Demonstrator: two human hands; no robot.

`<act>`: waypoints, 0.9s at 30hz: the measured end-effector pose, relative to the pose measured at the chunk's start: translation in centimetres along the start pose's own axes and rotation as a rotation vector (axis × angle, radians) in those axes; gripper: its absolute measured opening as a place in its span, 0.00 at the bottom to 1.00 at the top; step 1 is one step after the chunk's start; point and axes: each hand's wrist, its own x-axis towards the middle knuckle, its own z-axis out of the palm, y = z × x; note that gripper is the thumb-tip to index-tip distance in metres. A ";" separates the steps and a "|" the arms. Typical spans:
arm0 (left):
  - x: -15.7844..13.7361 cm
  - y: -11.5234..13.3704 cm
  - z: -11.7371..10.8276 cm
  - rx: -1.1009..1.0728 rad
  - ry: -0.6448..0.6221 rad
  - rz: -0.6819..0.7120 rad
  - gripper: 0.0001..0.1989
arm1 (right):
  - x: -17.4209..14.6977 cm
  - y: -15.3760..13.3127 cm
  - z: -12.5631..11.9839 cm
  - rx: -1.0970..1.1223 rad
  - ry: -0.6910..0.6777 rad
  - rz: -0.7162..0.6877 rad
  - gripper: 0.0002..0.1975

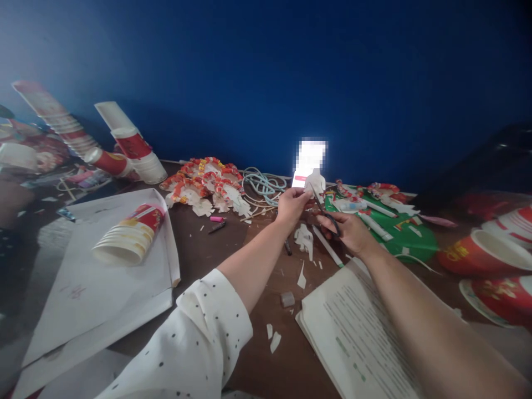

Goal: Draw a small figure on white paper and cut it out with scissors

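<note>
My left hand (292, 206) pinches a white paper cutout (316, 182) by its lower edge, over the middle of the table. In my right hand (352, 231) is a pair of scissors (331, 220) with dark handles. Their blades point up and to the left and cross in front of the paper; whether they touch it I cannot tell. A bright phone screen (300, 176), partly blurred out, stands just behind the paper. Below my hands lies another white cutout (305, 239), beside a white stick (328, 247).
Stacked paper cups (137, 155) lean at the back left, and more cups (127, 238) lie on a white sheet (83, 293). Red-and-white paper pieces (208, 183) are heaped beside a coiled light-blue cord (266, 185). At right are a green disc (415, 238), red cups (469, 252) and printed pages (353, 332).
</note>
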 end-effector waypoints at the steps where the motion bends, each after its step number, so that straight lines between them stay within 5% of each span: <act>1: -0.1 0.0 0.0 -0.005 0.000 -0.003 0.08 | 0.0 0.0 0.0 0.006 0.003 0.001 0.21; 27: -0.2 0.6 0.0 -0.147 -0.002 -0.091 0.07 | 0.6 1.3 0.0 0.072 0.002 0.010 0.24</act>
